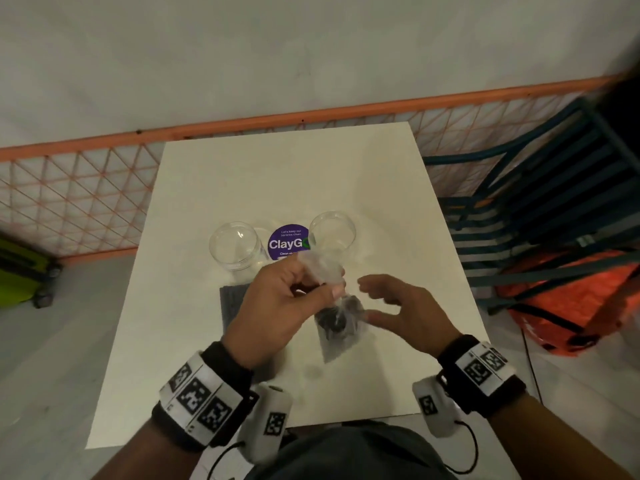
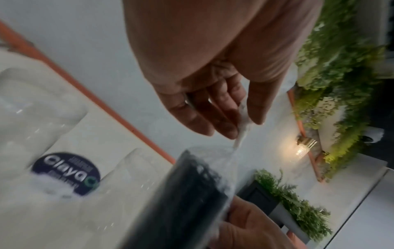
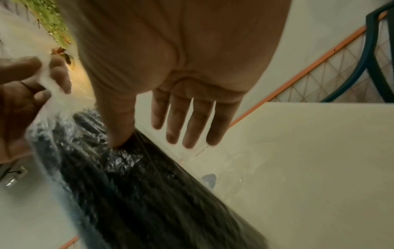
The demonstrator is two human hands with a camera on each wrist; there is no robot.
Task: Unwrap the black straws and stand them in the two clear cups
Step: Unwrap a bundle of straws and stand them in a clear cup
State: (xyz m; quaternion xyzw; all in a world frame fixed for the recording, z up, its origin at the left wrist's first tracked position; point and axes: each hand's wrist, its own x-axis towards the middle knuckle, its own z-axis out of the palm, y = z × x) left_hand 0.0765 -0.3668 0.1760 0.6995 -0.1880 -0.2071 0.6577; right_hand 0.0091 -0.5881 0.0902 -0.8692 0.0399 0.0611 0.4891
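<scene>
The left hand (image 1: 287, 299) pinches the gathered top of a clear plastic wrapper (image 1: 320, 268) between thumb and fingers, above the white table (image 1: 242, 174). The left wrist view shows the twisted plastic (image 2: 242, 124) running down out of that pinch to the bundle. Inside the wrapper hangs a bundle of black straws (image 1: 337, 320), tilted, with its lower end toward the person. The right hand (image 1: 403, 310) is beside the bundle with its fingers spread and slightly bent; from the right wrist view its thumb (image 3: 118, 121) touches the wrapped straws (image 3: 127, 185) while the other fingers (image 3: 192, 121) stand free of them, so it holds nothing.

Past the hands, two clear cups stand on the table, both without straws: the left cup (image 1: 234, 249) and the right cup (image 1: 333, 233). Between them lies a round purple sticker (image 1: 288, 242) reading "ClayG", partly hidden by the wrapper. A dark grey mat (image 1: 233, 299) lies on the table just under the left hand. Behind the table runs an orange mesh fence (image 1: 86, 199), and to the right stand a dark blue chair (image 1: 540, 202) and an orange bag (image 1: 581, 299).
</scene>
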